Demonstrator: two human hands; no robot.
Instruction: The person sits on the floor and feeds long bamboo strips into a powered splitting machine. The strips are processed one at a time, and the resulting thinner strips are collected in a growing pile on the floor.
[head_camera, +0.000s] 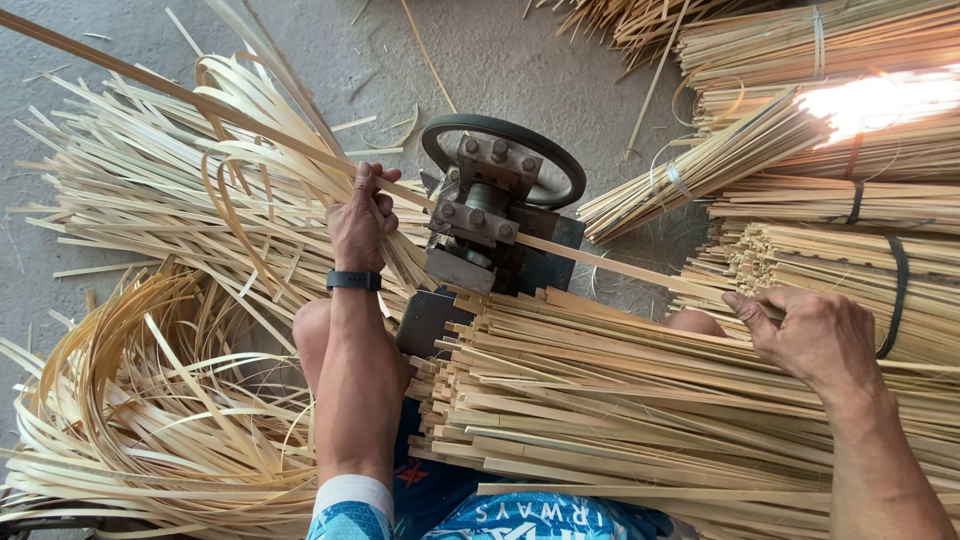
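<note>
While the long bamboo strip (610, 268) runs through the small metal splitting machine (490, 225) at the centre of my view, I see both hands on it. My left hand (360, 222), at about nine o'clock from the machine, is curled shut around the thin strips coming out on that side, fingers (380, 185) wrapped over the top of them. A black wristband (354, 280) sits on that wrist. My right hand (815, 335), at about four o'clock from the machine, lies with fingers bent over the strip's far end, pressing it against the pile of cut bamboo slats (600, 400) that lies across my lap; I cannot tell whether the thumb closes under it.

The strip itself slants from ten o'clock down to four o'clock, passing through the machine's bolted grey block, which has a dark ring-shaped wheel (503, 150) behind it at twelve o'clock.

At eight o'clock a heap of curled thin shavings (150, 400) rests on the concrete floor (480, 50), with straighter thin strips (130, 180) fanned out at ten o'clock. At two o'clock, tied bundles of bamboo sticks (830, 200) are stacked, some bound with dark bands, one part washed out by bright glare.
</note>
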